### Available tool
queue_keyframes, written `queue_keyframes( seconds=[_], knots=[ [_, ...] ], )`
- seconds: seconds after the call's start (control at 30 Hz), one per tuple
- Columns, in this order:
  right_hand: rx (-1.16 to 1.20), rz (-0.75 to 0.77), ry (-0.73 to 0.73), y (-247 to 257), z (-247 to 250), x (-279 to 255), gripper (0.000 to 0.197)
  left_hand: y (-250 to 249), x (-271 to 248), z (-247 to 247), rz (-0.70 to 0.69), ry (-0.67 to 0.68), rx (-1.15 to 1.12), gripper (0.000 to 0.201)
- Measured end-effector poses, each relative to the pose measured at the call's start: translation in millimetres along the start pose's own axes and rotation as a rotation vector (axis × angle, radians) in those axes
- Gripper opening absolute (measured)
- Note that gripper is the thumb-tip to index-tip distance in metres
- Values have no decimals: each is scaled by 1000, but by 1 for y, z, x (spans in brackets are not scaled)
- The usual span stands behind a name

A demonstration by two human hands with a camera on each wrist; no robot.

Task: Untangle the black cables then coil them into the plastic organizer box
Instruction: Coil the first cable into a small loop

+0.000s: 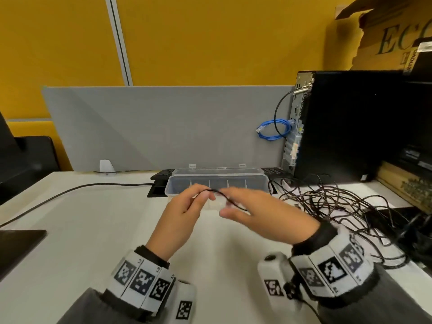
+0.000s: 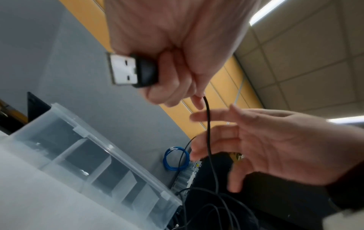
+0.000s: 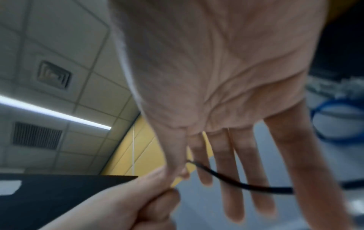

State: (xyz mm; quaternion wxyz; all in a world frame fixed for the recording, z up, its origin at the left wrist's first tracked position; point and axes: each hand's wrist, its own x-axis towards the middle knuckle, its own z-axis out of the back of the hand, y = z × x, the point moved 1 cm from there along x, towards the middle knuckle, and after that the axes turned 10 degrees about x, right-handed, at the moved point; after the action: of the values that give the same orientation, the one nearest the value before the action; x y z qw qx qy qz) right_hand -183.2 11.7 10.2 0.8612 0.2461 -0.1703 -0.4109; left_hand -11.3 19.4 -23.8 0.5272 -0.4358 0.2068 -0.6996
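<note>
My left hand [image 1: 187, 206] is raised in front of the clear plastic organizer box [image 1: 264, 183]. It grips a black USB plug [image 2: 135, 70] in curled fingers, and the thin black cable [image 1: 222, 194] comes out between thumb and forefinger. That cable [image 2: 208, 132] runs across my right hand [image 1: 257, 213], whose fingers are spread straight, and drops to the tangled black cables [image 1: 339, 206] on the desk at the right. In the right wrist view the cable [image 3: 246, 185] crosses the straight fingers [image 3: 232, 171] without being gripped. The box's divided compartments [image 2: 98, 147] hold nothing I can see.
A black computer tower [image 1: 350, 125] stands at the back right with a coiled blue network cable [image 1: 272, 130] beside it. Behind the desk rises a grey partition [image 1: 163, 127]. Another black cable [image 1: 70, 190] crosses the desk's left side. A dark flat base [image 1: 18, 244] lies at the left edge.
</note>
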Motion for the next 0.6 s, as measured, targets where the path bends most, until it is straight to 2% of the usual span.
queue_keyframes(
  seconds=[0.03,0.07,0.13,0.23,0.3,0.33,0.4,0.5,0.53,0.6],
  knots=[
    [114,19,11,0,-5,4,24,0,-1,1,14,-11,-71,21],
    [211,30,-22,-3,-5,7,20,0,-2,3,41,1,-156,22],
    [241,65,-206,-14,3,12,24,0,-7,6,88,125,-299,25],
    [38,181,-586,-30,12,15,23,-7,-17,3,76,403,-409,19],
    [-143,186,-721,-34,7,15,30,-13,-21,-1,50,476,-508,21],
    [-186,174,-702,-36,2,18,35,-15,-22,-1,31,470,-588,26],
    [-182,102,-492,-36,-10,21,33,-17,-20,3,7,381,-746,33],
    [-131,73,-27,-21,-36,22,30,-13,-13,11,35,107,-791,26],
    [-80,76,81,-12,-43,20,30,-8,-11,13,55,12,-796,26],
    [-19,95,184,6,-48,14,29,2,-6,17,102,-117,-804,29]
  ],
)
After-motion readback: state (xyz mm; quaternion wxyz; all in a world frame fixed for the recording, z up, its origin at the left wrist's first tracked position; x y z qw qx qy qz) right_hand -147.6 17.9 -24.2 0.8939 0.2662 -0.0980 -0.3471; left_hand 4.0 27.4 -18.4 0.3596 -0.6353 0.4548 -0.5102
